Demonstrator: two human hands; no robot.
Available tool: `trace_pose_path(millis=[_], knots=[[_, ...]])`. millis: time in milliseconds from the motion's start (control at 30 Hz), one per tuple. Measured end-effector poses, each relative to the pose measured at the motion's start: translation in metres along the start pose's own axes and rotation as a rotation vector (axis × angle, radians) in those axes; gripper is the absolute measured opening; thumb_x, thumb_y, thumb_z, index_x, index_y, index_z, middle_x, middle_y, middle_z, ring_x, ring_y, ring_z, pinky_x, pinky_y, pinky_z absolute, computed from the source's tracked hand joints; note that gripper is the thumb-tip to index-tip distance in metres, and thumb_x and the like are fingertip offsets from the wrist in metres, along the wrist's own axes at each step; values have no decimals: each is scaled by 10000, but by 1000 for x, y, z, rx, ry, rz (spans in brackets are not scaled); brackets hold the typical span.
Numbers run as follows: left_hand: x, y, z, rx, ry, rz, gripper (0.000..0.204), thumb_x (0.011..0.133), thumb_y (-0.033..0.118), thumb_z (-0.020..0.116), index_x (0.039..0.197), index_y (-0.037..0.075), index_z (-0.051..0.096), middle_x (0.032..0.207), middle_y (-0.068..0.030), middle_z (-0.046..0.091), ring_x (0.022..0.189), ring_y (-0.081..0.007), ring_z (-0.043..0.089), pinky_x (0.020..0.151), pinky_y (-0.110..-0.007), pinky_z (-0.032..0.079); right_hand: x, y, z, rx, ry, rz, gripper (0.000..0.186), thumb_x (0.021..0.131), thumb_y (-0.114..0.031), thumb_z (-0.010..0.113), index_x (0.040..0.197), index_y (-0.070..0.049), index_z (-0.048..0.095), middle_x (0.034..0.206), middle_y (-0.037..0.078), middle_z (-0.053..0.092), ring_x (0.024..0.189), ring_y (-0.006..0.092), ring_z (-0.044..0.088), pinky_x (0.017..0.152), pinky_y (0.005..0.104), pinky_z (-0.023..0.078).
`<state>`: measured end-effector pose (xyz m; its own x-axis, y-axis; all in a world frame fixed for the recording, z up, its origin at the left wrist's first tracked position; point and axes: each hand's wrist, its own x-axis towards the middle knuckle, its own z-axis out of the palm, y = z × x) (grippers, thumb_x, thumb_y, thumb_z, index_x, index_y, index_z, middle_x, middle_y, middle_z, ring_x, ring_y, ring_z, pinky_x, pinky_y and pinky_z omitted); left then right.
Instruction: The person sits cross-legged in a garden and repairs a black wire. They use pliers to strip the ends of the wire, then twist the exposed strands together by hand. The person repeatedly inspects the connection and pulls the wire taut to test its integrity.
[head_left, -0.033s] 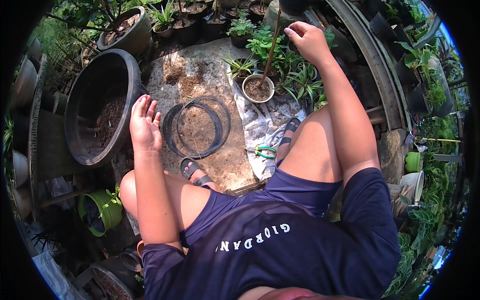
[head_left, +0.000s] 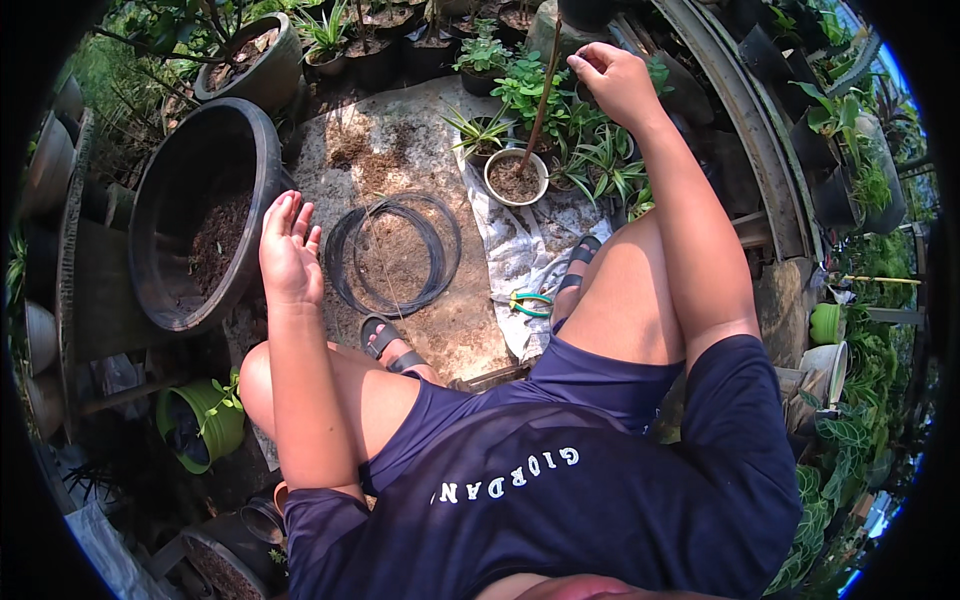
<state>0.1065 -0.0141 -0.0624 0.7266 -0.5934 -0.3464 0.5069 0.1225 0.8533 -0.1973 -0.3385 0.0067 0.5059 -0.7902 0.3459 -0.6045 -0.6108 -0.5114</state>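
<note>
My left hand is raised with its palm up and fingers loosely apart, holding nothing. It is beside the rim of a large black pot that leans on its side with dark soil inside. Farther out to the right, my right hand hangs in the air, thumb and fingertips drawn together. Whatever is in that pinch, if anything, is too small to make out. Just left of it stands a thin brown stem, rising from a small white pot of soil. The right hand looks apart from the stem.
A coil of black wire lies on the ground before my feet. Green-handled pliers rest on a white sack by my right sandal. Potted plants line the far side. A lime-green pot tilts at my left.
</note>
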Motion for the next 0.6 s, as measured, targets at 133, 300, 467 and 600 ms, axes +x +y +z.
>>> trace_pose_path(millis=[133,300,467,600], knots=[[-5,0,-4,33,-20,0,347,958,305,595,1247,114,570,1274,-8,558,1177,-179,512,960,-363,359,2,6,0,-42,-6,-2,321,881,-328,700,1007,-34,717,951,160,723,885,293,700,806,386,539],[-9,1,-11,49,-31,26,319,967,294,586,1232,117,573,1270,-5,555,1164,-170,517,927,-341,377,6,14,3,-32,-40,47,342,874,-354,709,1020,-46,725,958,147,729,894,277,704,816,377,542],[-13,0,-9,78,-45,30,309,971,299,576,1226,125,568,1272,-1,549,1160,-163,513,916,-328,374,6,20,3,-8,-52,84,356,872,-371,714,1023,-49,729,954,146,732,891,264,707,814,372,544],[-12,-1,-5,115,-61,16,305,974,302,569,1227,132,562,1287,7,535,1161,-156,507,910,-320,371,6,21,-2,28,-30,84,366,865,-376,722,1018,-44,730,944,148,732,876,259,708,808,366,543]])
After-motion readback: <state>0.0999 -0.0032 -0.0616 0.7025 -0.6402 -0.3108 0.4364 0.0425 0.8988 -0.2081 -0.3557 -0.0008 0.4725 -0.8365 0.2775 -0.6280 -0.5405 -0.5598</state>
